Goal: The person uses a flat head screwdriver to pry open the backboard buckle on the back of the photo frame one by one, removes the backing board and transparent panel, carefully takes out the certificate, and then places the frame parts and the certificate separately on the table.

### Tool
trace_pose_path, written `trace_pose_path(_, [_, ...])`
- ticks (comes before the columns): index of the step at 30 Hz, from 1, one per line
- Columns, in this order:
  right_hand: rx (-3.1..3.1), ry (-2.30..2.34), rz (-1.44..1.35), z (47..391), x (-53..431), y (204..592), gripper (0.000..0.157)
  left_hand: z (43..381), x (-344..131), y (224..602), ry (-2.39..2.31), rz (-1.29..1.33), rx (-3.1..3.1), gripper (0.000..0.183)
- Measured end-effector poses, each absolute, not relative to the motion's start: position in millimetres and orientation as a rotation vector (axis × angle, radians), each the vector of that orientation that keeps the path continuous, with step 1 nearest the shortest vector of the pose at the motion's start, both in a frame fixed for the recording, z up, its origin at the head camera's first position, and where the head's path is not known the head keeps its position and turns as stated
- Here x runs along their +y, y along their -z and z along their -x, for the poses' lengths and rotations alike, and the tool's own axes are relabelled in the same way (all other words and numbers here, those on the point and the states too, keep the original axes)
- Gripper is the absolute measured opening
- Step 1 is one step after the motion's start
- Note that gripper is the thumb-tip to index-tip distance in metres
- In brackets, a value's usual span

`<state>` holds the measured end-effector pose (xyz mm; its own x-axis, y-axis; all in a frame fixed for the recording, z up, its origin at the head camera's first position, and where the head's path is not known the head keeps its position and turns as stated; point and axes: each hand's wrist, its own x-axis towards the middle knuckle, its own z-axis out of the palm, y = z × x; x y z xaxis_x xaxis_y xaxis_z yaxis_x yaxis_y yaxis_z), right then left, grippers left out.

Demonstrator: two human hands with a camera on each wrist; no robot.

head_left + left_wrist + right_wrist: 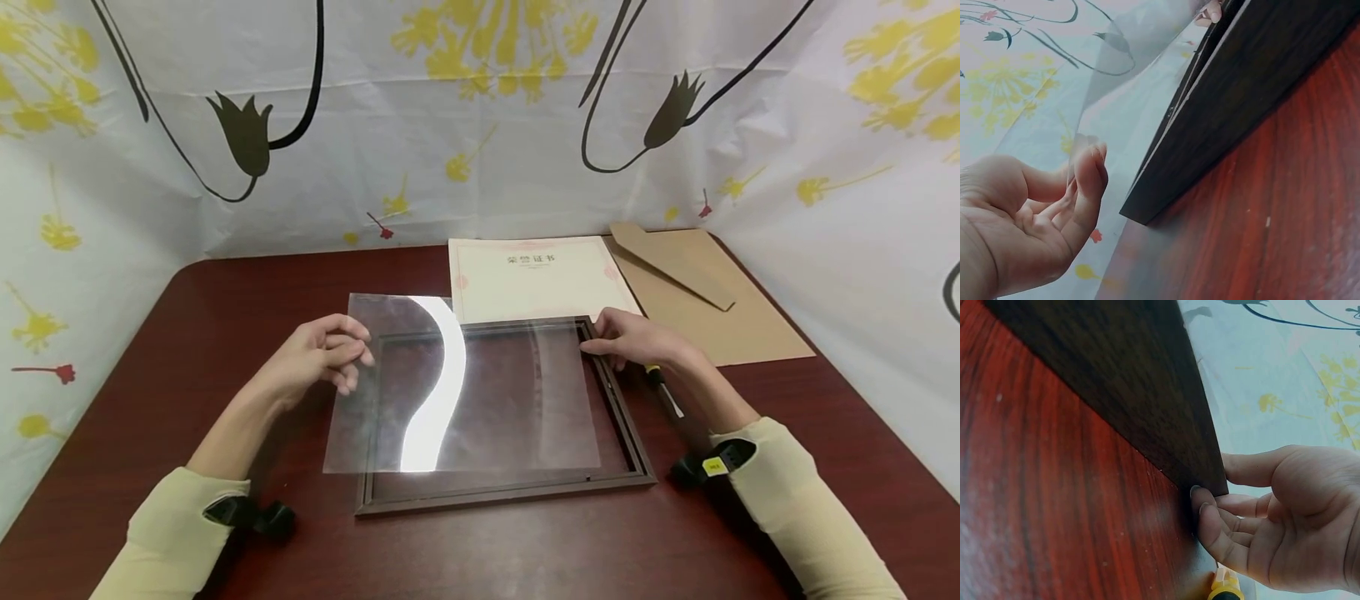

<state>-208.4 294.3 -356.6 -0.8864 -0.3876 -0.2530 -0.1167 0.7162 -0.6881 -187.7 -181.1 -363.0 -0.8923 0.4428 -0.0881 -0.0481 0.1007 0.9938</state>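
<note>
A clear, thin sheet (502, 408) with a bright curved reflection hangs slanted over the dark wooden picture frame (510, 497). My left hand (318, 358) pinches the sheet's left edge between thumb and fingers; in the left wrist view the sheet (1107, 81) rises from that pinch, beside the frame's outer side (1210, 125). My right hand (633, 337) grips the frame's far right corner. Seen from the right wrist, its thumb lies on top of the corner and its fingers (1210, 528) curl beneath. The sheet sits left of the frame's opening and overhangs its left side.
Behind the frame lies a cream certificate (540, 287) with printed characters. To its right is a brown backing board (750, 308) with a fold-out stand leg (671, 271). A yellow-and-black screwdriver (663, 387) lies by my right wrist. A patterned white cloth (480, 183) hangs around the reddish table (247, 292).
</note>
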Motion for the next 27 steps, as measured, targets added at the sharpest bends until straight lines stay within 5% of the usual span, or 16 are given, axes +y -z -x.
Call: trace_pose_path(27, [2.533,1.006,0.374,210.1,292.9,359.2,0.03,206.6,-192.5,322.7,-2.433,-0.368,2.331,0.014])
